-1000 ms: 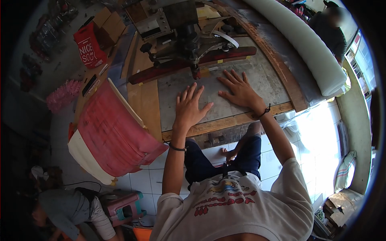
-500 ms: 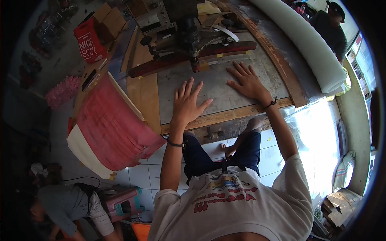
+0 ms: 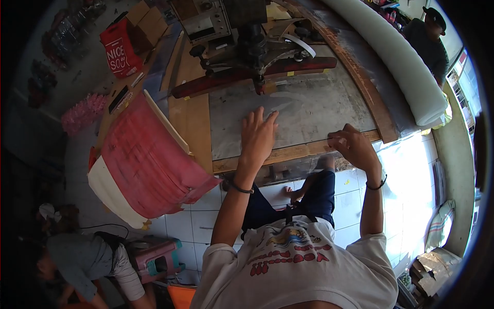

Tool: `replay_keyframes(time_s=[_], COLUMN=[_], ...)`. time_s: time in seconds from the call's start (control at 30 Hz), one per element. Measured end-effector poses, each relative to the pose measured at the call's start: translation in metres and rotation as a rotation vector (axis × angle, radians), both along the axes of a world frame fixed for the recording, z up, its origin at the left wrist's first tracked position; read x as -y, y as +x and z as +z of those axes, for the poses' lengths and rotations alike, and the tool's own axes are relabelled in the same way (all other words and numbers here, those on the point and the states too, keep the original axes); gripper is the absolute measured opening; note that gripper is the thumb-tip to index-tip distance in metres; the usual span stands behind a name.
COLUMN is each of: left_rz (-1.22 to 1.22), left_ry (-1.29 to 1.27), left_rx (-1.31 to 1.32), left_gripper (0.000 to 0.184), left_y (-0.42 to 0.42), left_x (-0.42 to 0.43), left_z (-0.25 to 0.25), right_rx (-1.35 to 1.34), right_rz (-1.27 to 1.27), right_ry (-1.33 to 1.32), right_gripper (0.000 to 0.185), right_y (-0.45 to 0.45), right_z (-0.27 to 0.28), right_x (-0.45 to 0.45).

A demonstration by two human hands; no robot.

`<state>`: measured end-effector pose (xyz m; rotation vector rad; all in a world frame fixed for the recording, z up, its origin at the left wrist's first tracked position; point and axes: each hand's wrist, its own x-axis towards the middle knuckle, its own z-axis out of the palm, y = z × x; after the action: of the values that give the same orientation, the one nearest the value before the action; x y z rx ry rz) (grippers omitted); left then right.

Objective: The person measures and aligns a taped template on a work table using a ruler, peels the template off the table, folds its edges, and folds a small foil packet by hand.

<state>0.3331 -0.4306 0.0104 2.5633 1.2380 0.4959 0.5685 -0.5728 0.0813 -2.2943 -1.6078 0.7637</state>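
Note:
My left hand (image 3: 258, 138) is over the grey metal plate (image 3: 226, 126) of the worktable, its fingers stretched forward, slightly apart and a little blurred. Near the wooden front edge (image 3: 288, 153), my right hand (image 3: 356, 148) has its fingers curled in with the tips close together; whether anything thin is between them I cannot make out. Beyond both hands, a machine (image 3: 252, 49) carries a long curved dark-red bar (image 3: 221, 81) above the plate. A faint pale arc shows on the plate's surface below the bar.
A red sheet (image 3: 149, 154) on a pale board stands at the left, with a red bag (image 3: 121, 51) behind it. A white roll (image 3: 391, 62) lies along the right. One person (image 3: 427, 41) is at far right, another (image 3: 87, 262) crouches at lower left beside a pink stool (image 3: 157, 260).
Both hands have drawn back from lying flat on the plate. The right moved toward the front edge and its fingers curled; the left came slightly right and lifted. The view shifted a little.

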Motion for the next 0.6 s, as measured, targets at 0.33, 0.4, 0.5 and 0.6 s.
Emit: replay_keyframes(time_s=[0.33, 0.4, 0.5, 0.6], left_rz=[-0.299, -0.184, -0.167, -0.275], left_ry=[0.203, 0.256, 0.135, -0.171], left_rx=[0.115, 0.078, 0.105, 0.101], left_gripper=[0.056, 0.051, 0.043, 0.040], left_y=[0.032, 0.038, 0.013, -0.043], left_x=[-0.003, -0.002, 0.017, 0.052], left_z=[-0.017, -0.015, 0.004, 0.071], right_rx=[0.354, 0.404, 0.433, 0.421], right_rz=[0.284, 0.203, 0.101, 0.034], right_ry=[0.544, 0.555, 0.503, 0.493], right_gripper=[0.044, 0.044, 0.046, 0.047], right_y=[0.006, -0.002, -0.004, -0.010], right_z=[-0.068, -0.072, -0.073, -0.069], right_x=[-0.023, -0.028, -0.022, -0.012])
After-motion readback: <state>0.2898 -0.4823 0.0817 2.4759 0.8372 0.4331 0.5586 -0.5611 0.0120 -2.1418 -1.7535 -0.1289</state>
